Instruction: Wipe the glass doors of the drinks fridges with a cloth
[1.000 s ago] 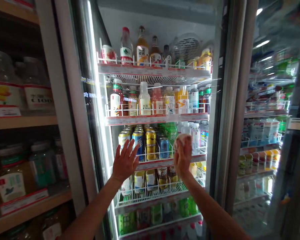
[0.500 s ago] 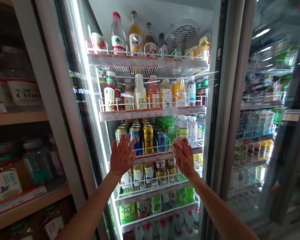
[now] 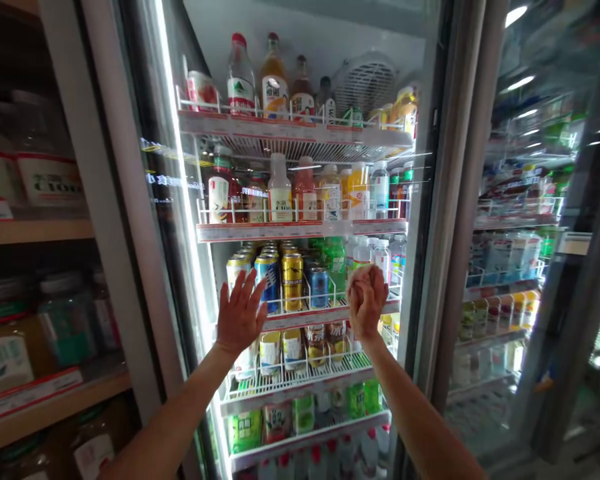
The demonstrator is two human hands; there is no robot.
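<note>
My left hand (image 3: 240, 313) is open, fingers spread flat against the glass door (image 3: 180, 220) of a lit drinks fridge, in front of a row of cans (image 3: 293, 280). My right hand (image 3: 365, 300) is closed in a fist against the same glass, a little to the right, at the level of the can shelf (image 3: 325, 315). A small pale wad, seemingly a cloth, is bunched inside its fingers and mostly hidden. Behind the glass, bottles (image 3: 280, 193) fill the upper wire shelves, and small jars and green bottles fill the lower ones.
Wooden shelves (image 3: 35, 230) with large jars stand at the left, close to the fridge frame (image 3: 100, 213). A second glass-door fridge (image 3: 520, 253) with drinks stands to the right, past a metal upright (image 3: 450, 200). A round fan grille (image 3: 365, 83) sits inside at the top.
My right hand has slid slightly across the glass and curled tighter round the pale wad, which showed more clearly before. My left hand stays flat on the glass. The view has shifted a little.
</note>
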